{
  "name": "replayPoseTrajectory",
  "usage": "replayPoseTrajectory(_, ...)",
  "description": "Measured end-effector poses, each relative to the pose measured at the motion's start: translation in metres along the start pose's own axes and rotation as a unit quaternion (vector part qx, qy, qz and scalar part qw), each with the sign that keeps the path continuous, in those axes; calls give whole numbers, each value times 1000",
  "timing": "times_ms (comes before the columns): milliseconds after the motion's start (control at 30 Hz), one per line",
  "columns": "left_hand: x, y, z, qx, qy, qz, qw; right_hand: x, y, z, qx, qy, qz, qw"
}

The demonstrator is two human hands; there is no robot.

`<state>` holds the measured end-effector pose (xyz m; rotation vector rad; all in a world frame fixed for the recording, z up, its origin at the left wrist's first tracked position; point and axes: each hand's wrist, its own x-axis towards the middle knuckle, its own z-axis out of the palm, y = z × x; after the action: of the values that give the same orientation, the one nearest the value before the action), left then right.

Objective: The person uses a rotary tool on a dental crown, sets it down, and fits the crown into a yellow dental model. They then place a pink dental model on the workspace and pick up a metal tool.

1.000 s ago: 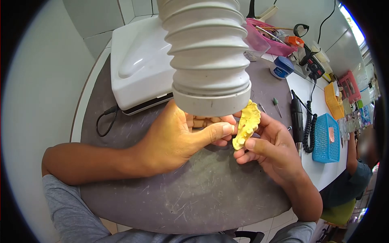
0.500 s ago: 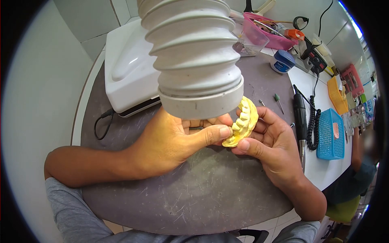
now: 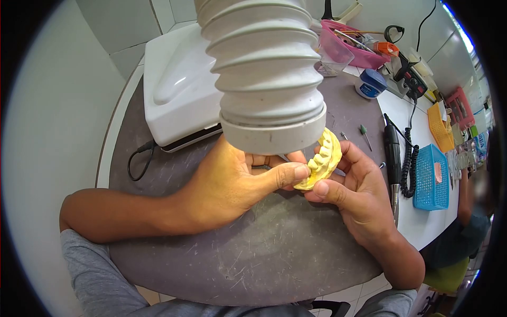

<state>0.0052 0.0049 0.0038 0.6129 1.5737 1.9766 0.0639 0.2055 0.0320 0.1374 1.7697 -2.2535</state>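
A yellow dental cast (image 3: pixel 328 161) with a curved row of teeth is held up over the bench, just below the white hose mouth. Around its outer side, my right hand (image 3: pixel 356 198) is closed, with the thumb on the lower edge and the fingers behind. My left hand (image 3: pixel 240 182) is closed at the cast's near left end, its thumb tip pressed by the teeth. The left fingertips are partly hidden behind the thumb and cast. The hose rim covers what lies beyond the cast's top.
The ribbed white suction hose (image 3: pixel 269 79) hangs over the middle. Behind it stands a white machine (image 3: pixel 174 100). To the right are a green-tipped bur (image 3: pixel 365 136), a black handpiece (image 3: pixel 391 150), a blue basket (image 3: pixel 430 177), a blue-lidded jar (image 3: pixel 371 83) and a pink bin (image 3: pixel 343 45). Another person sits far right.
The view has shifted slightly, moving the hose and machine rightward in the picture. The cast is turned a little between my hands. Both hands keep their hold.
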Motion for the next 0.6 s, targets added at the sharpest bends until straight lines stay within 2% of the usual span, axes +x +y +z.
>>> replayPoseTrajectory(333, -1, 3, 2, -51, -8, -12, 999, 0, 2, 1, 14, 4, -6, 1000)
replayPoseTrajectory(600, 0, 4, 1, -43, -16, -18, 999, 1, 1, 2, 8, 2, -2, 1000)
